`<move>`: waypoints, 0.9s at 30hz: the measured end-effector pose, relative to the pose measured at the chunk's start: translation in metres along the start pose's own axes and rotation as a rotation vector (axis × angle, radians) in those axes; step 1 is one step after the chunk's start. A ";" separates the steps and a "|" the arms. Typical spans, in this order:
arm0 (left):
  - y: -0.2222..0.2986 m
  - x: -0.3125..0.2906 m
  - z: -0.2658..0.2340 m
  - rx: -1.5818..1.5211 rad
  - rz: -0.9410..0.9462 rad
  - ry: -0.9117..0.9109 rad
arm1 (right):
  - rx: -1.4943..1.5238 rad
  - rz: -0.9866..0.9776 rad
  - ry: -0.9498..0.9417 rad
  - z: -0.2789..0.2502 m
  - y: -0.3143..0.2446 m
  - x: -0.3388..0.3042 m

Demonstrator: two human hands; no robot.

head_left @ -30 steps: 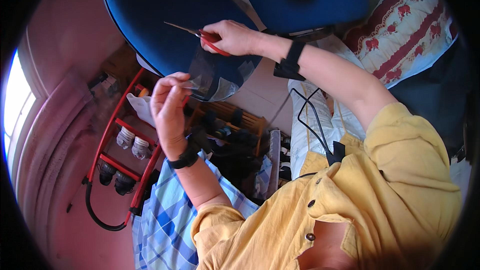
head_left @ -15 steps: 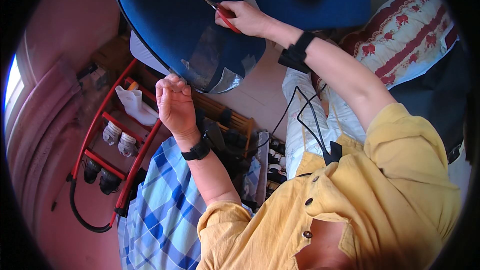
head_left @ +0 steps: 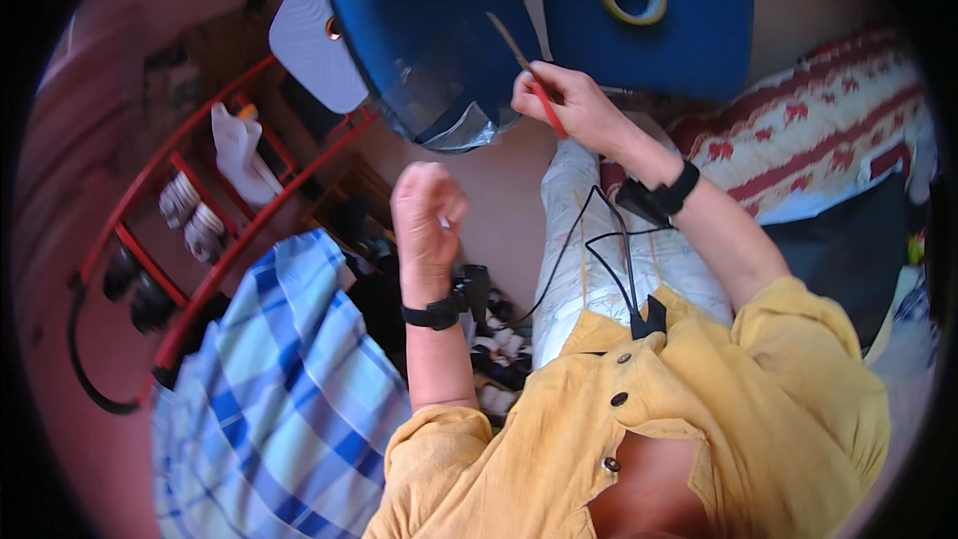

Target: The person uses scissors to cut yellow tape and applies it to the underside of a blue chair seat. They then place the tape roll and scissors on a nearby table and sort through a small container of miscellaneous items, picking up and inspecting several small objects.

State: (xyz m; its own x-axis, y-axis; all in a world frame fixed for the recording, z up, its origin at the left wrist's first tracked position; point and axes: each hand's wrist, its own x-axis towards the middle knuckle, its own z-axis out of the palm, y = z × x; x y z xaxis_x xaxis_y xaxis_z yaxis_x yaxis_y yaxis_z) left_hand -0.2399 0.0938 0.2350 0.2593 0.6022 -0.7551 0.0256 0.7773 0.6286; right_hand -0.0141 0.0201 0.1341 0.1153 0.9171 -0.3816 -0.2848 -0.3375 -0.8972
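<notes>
My right hand [head_left: 579, 110] is closed round the red handles of a pair of scissors [head_left: 548, 105]. Their slim blades point up and to the left, over the edge of a blue padded chair part [head_left: 429, 0]. Clear, shiny tape [head_left: 464, 128] covers that part's near end, with crumpled bits along the rim. Just below it, apart from the tape, my left hand [head_left: 429, 215] is held up with its fingers curled in. Whatever may be between those fingers is hidden and blurred. A yellow-rimmed tape roll [head_left: 656, 2] lies on a second blue padded surface [head_left: 689, 55] to the right.
At the left stands a red metal rack [head_left: 190, 289] with white boots [head_left: 238, 155] and shoes. Blue checked cloth [head_left: 289, 369] hangs at lower left. A red-and-white patterned fabric [head_left: 798, 120] lies at right. A black cable [head_left: 589, 240] dangles before my shirt.
The view has shifted, so the blue chair parts sit further right. My right hand has drawn the scissors back nearer to me. My left hand has moved away from the taped rim and curled tighter.
</notes>
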 end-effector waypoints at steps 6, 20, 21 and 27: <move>-0.046 0.006 0.039 -0.522 -0.209 -0.183 | -0.563 0.004 -0.272 -0.034 -0.051 -0.002; -0.081 0.008 0.062 -0.894 0.195 0.016 | -0.986 0.418 -1.124 -0.030 -0.148 0.085; -0.080 0.006 0.064 -0.900 0.198 0.033 | -0.988 0.435 -1.172 -0.022 -0.147 0.090; -0.077 -0.002 0.073 -0.937 0.231 0.110 | -0.976 0.689 -1.300 0.015 -0.154 0.115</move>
State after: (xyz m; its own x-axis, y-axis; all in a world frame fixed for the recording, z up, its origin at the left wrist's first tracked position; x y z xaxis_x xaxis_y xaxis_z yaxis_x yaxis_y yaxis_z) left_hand -0.1721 0.0200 0.2015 0.0680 0.7349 -0.6747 -0.8064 0.4387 0.3965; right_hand 0.0292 0.1810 0.2317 -0.6700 -0.0378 -0.7414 0.7252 -0.2468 -0.6428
